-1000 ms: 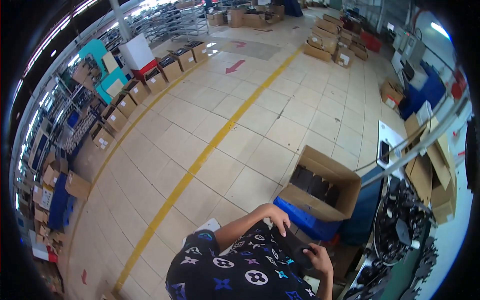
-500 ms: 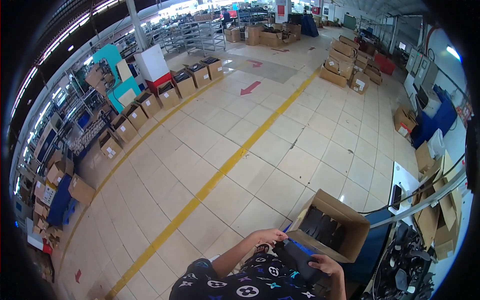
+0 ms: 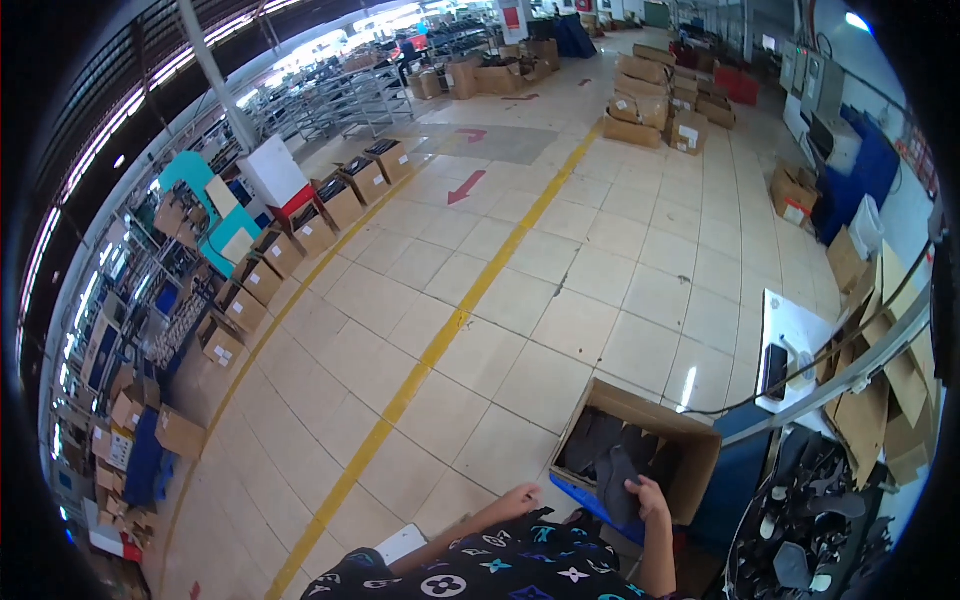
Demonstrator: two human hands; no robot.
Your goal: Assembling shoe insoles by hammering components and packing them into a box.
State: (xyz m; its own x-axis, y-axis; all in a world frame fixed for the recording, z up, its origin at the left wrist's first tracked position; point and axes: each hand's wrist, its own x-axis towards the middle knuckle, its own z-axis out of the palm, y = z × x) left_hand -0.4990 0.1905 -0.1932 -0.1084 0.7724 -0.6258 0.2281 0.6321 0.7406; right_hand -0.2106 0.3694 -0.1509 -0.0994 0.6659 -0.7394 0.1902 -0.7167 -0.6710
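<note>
My right hand (image 3: 652,498) grips a dark grey, sole-shaped piece that looks like an insole (image 3: 617,478), thumb along its edge. The piece hangs tilted over the near edge of an open cardboard box (image 3: 700,455). Several more dark grey pieces (image 3: 590,435) lie in that box. My left hand (image 3: 520,501) is just left of the box, in front of my patterned shirt; its fingers are curled together and nothing shows in them.
Below the box is a blue crate edge (image 3: 565,490). To the right, a table holds a heap of dark parts (image 3: 800,530), beside a white board with a black object (image 3: 775,370). Cardboard boxes (image 3: 260,280) line the left; yellow lines (image 3: 440,345) mark the tiled floor.
My left hand has let go of the dark grey piece and drawn back left. My right hand has carried the piece up to the box. The whole view has shifted a little.
</note>
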